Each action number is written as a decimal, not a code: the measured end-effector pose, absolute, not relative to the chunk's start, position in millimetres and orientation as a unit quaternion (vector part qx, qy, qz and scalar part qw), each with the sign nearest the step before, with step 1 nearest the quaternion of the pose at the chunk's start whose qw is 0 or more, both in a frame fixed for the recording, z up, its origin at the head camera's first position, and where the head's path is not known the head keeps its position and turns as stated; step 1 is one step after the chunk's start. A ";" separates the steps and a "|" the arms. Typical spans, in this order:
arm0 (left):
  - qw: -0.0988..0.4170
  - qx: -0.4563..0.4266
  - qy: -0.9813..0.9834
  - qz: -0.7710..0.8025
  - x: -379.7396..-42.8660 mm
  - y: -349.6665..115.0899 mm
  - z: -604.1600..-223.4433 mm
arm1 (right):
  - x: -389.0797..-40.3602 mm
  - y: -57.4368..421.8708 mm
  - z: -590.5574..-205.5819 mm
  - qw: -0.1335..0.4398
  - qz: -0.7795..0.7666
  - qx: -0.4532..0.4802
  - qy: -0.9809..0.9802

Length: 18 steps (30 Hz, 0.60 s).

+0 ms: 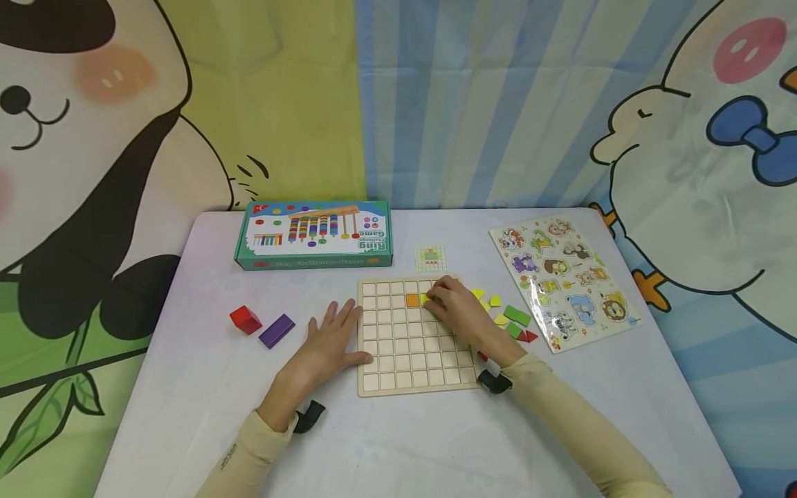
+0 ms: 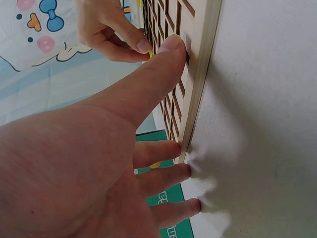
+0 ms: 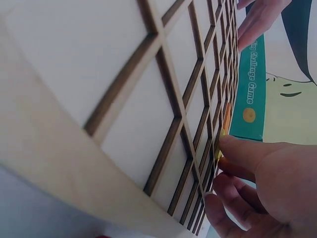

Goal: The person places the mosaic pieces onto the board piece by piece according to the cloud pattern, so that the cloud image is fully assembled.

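Observation:
A wooden grid board [image 1: 401, 361] with square cells lies in front of the person. An orange square tile [image 1: 412, 300] fills one cell near its far side. Just right of that tile, the right hand [image 1: 461, 311] pinches a small yellow tile [image 3: 218, 152] between thumb and finger, down at the grid. Most of this tile is hidden by the fingers. The left hand [image 1: 326, 342] is spread at the board's left edge. Its thumb [image 2: 171, 45] rests on the frame, while the other fingertips touch the tablecloth beside it.
Yellow, green and red pieces [image 1: 517, 315] lie right of the board. A sticker sheet [image 1: 563, 280] is beyond them. Behind the board are a small pattern card [image 1: 431, 259] and a green game box [image 1: 314, 235]. A red block [image 1: 245, 320] and purple block [image 1: 277, 331] sit left.

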<state>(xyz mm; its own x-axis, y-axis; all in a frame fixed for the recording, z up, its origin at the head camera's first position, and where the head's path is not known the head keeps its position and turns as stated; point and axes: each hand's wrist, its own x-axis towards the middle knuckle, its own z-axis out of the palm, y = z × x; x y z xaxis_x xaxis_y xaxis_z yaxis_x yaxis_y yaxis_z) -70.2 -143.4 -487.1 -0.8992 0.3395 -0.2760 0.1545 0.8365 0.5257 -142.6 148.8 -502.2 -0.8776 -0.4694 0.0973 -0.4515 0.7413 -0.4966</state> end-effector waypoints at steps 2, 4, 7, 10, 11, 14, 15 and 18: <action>0.184 0.132 0.941 0.253 -70.3 -143.1 -487.0 | -142.2 151.0 -501.8 0.016 -0.261 -0.243 0.934; 0.185 0.133 0.940 0.253 -70.4 -142.8 -487.0 | -141.9 154.0 -501.1 0.017 -0.264 -0.238 0.934; 0.184 0.136 0.940 0.253 -70.4 -142.9 -487.1 | -142.2 159.9 -500.4 0.012 -0.266 -0.236 0.935; 0.184 0.136 0.940 0.252 -70.4 -143.0 -487.6 | -143.5 167.9 -499.7 0.002 -0.266 -0.236 0.935; 0.183 0.137 0.941 0.251 -70.2 -143.1 -487.6 | -144.1 171.2 -499.3 -0.002 -0.268 -0.236 0.934; 0.184 0.135 0.941 0.252 -69.9 -143.4 -487.6 | -145.8 182.9 -496.9 -0.012 -0.273 -0.230 0.934; 0.183 0.135 0.941 0.251 -69.7 -143.6 -487.5 | -146.3 187.5 -496.0 -0.016 -0.273 -0.228 0.934; 0.184 0.133 0.941 0.252 -69.7 -144.1 -487.0 | -146.8 202.9 -492.1 -0.016 -0.268 -0.204 0.941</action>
<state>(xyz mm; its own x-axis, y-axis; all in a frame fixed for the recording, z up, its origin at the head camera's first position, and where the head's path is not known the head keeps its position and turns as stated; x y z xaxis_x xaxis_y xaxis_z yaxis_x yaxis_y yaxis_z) -69.7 -144.1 -487.0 -0.8969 0.3436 -0.2785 0.1583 0.8374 0.5232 -146.8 202.9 -492.1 -0.9159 -0.3765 0.1393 -0.3933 0.7722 -0.4990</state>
